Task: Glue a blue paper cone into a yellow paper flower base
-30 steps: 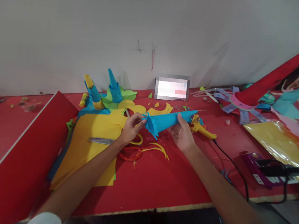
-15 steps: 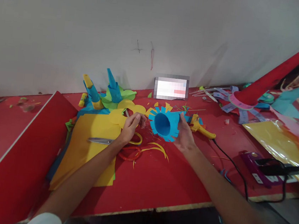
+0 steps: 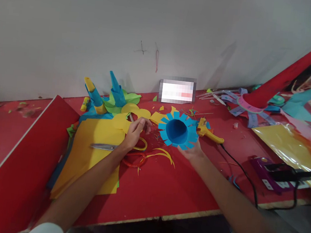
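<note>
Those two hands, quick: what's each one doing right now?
Left hand: fingers curled, nothing visible in its grasp; whether fully closed cannot be told.
Right hand: closed on the blue paper cone, its fringed opening facing the camera.

Blue fringed cone: smooth matt paper, inside and out.
Scissors: metal blades with a dull shine; smooth plastic handles.
Yellow sheets: flat paper, matt, smooth.
Glue gun: smooth yellow plastic.
Yellow packet: glossy plastic film, streaked with highlights.
Purple socket box: hard, shiny plastic.
Red cone: paper-like, matt.
Tabletop: smooth red, faint sheen; front edge rough, wood-like.
Partition: matt, smooth, off-white.
Sleeve: soft white cloth.
</note>
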Tool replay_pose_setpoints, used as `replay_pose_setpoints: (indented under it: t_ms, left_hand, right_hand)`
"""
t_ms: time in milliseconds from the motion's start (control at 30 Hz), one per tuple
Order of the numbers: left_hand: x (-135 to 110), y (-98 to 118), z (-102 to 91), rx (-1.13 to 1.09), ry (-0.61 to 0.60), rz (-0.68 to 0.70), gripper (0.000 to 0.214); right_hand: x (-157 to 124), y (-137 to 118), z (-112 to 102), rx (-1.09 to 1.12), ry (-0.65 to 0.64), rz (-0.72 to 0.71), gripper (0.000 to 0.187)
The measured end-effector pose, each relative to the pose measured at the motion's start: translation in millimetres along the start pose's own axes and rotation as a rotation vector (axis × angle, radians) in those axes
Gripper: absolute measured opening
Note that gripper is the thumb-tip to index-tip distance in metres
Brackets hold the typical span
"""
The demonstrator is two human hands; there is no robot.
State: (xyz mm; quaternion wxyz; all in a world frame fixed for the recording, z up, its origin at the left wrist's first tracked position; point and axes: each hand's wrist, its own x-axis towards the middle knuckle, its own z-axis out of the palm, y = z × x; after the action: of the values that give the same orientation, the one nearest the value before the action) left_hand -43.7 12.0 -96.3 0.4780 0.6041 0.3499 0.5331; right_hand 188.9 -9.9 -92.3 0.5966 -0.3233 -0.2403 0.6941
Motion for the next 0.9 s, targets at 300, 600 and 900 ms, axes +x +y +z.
replay_pose_setpoints:
  t_ms: [300, 600, 900]
  left_hand:
    - [-1, -6, -3.6, -0.055, 0.047, 0.006, 0.059]
    - [-1, -2, 0.4, 0.021, 0.040, 0.037, 0.048]
    - [2, -12, -5.5, -0.052, 0.127, -0.053, 0.049]
  right_hand:
    - [10, 6, 3, 0.021, 0.072, -0.199, 0.039]
    - [9, 5, 8, 0.048, 0.122, -0.265, 0.043]
    - [-5, -5, 21, 0.010, -0.006, -0.300, 0.042]
